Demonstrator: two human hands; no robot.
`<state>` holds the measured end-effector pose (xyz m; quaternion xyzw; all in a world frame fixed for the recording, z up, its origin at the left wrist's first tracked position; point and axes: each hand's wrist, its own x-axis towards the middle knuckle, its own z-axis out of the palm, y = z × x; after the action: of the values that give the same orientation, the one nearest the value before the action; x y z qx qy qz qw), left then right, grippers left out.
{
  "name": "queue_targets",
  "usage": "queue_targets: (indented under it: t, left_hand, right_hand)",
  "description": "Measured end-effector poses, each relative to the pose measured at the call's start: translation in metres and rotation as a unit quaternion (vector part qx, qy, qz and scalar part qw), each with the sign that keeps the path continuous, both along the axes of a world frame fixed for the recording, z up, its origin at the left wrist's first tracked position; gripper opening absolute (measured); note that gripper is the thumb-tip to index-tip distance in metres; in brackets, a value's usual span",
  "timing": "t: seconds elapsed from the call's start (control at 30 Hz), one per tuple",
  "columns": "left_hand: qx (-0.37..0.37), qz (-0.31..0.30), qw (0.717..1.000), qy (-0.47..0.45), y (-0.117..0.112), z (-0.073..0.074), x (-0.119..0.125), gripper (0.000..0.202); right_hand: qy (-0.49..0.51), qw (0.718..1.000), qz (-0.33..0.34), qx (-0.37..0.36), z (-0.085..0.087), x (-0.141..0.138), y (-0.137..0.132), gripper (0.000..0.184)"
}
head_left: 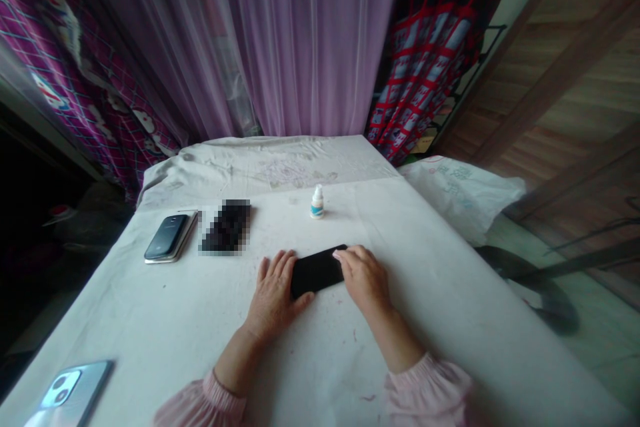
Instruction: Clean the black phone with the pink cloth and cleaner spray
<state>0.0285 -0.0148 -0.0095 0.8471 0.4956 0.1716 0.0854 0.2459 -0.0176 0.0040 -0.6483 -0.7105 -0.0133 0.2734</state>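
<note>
A black smartphone (316,271) lies screen up on the white-covered table, slightly slanted. My left hand (274,293) grips its left end, with the thumb at the near edge and the other fingers at the far side. At the right end, my right hand (365,273) is closed in a pinch over the screen. A tiny pale bit shows at its fingertips, too small to name. Beyond the phone a small white spray bottle (317,203) with a blue label stands upright.
To the left, a dark phone (167,237) rests on another flat device. Beside it lies a dark, pixelated rectangular object (226,227). A silver-blue phone (70,393) lies face down at the near left. A white plastic bag (460,190) is off the table's right edge.
</note>
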Motion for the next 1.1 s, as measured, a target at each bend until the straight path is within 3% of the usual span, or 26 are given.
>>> queue_targets:
  t: [0.1, 0.2, 0.4, 0.5, 0.8, 1.1]
  left_hand:
    - [-0.003, 0.001, 1.000, 0.000, 0.000, 0.001, 0.000, 0.070]
    - [0.001, 0.004, 1.000, -0.001, 0.000, 0.000, 0.001, 0.069]
    - [0.012, 0.007, 1.000, 0.003, 0.000, -0.001, 0.002, 0.069]
    - [0.013, 0.006, 1.000, 0.006, 0.000, -0.001, 0.001, 0.068]
    - [-0.005, -0.011, 1.000, -0.008, 0.002, -0.001, -0.003, 0.074]
    - [-0.062, -0.066, 0.996, 0.012, 0.012, 0.003, -0.017, 0.079]
  right_hand:
    - [-0.002, 0.999, -0.039, 0.014, -0.003, 0.015, 0.004, 0.018]
    - [-0.013, 0.999, -0.039, 0.020, -0.003, 0.012, 0.001, 0.020]
    - [-0.031, 0.998, 0.062, -0.005, 0.003, -0.036, -0.014, 0.020]
    - [-0.024, 0.996, 0.087, -0.016, 0.005, -0.042, -0.018, 0.018]
    - [0.012, 1.000, 0.013, 0.017, -0.007, 0.030, -0.019, 0.023]
    - [0.047, 0.988, 0.148, -0.002, -0.002, 0.055, -0.017, 0.025]
